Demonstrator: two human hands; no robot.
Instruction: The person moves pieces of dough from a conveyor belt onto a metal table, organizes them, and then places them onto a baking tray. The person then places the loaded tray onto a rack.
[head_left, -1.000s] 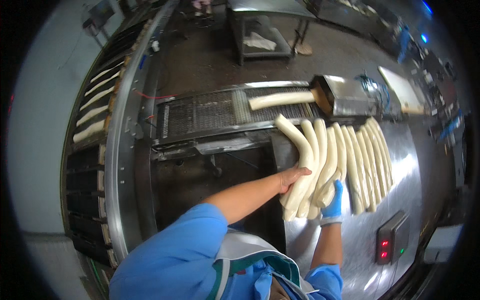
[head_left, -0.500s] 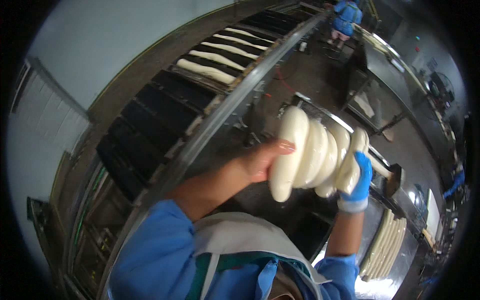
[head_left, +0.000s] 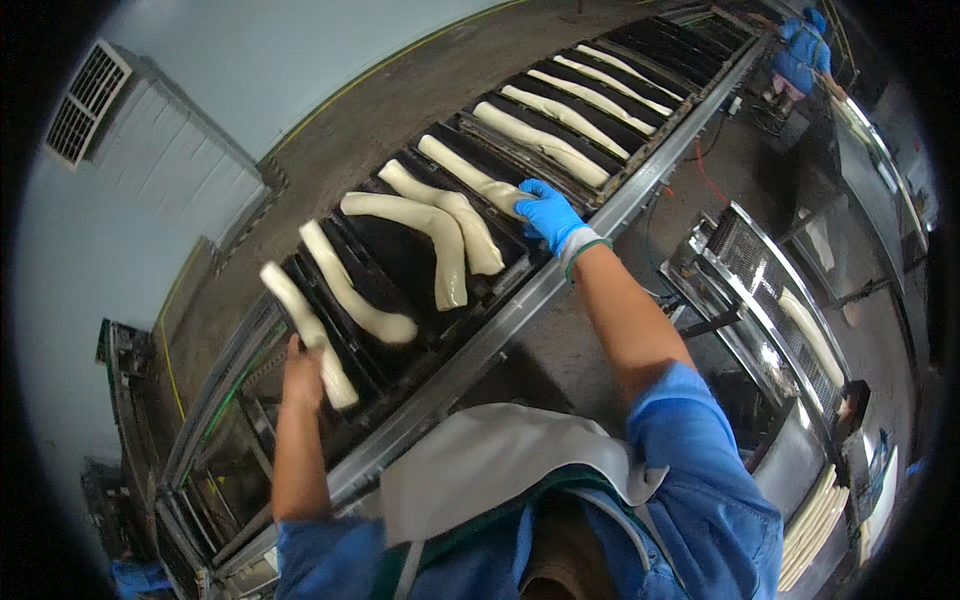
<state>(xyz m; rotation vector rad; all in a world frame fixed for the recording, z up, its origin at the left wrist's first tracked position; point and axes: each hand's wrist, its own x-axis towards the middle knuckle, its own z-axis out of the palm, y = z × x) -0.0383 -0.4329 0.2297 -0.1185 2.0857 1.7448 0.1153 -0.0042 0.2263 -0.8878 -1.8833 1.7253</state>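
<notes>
Long pale dough logs lie across black trays (head_left: 400,262) on a slanting conveyor line in front of me. My left hand (head_left: 300,375), bare, grips the nearest log (head_left: 300,325) at the line's lower left end, and that log rests over a tray edge. My right hand (head_left: 548,215), in a blue glove, holds the near end of another log (head_left: 462,170) further up the line. Between my hands lie three more logs, two of them bent and overlapping (head_left: 445,235). Further trays up the line each carry one straight log (head_left: 540,140).
A steel rail (head_left: 560,275) runs along the near side of the trays. To the right are a wire-mesh conveyor (head_left: 760,270) carrying a dough piece (head_left: 812,338) and a steel table with several logs (head_left: 812,522). A person in blue (head_left: 800,50) works at the far end.
I have turned from the steel table to the tray line. The bundle of logs I carried in both hands now lies spread over the trays, and my hands have moved apart.
</notes>
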